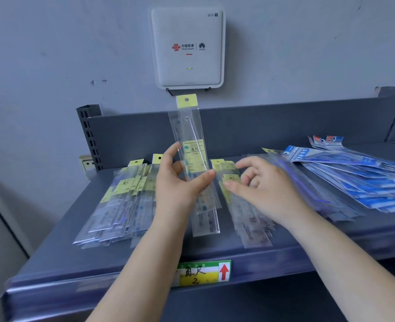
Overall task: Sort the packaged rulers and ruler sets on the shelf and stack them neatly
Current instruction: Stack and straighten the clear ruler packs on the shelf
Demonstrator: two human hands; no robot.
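Observation:
My left hand (180, 182) grips a clear packaged ruler (190, 135) with a yellow header, held upright above the shelf (52, 256). More clear packets hang below that hand. My right hand (261, 184) hovers with loosely curled fingers over a middle pile of yellow-labelled ruler packets (245, 212), touching or nearly touching the top one. A fanned pile of the same rulers (120, 201) lies at the left. Blue ruler-set packets (359, 180) lie spread at the right.
The dark grey shelf has a raised back panel (261, 126) and a slotted upright (89, 135) at its left. A white router (187, 47) hangs on the wall above. A green and yellow price label (203, 273) sits on the shelf's front edge.

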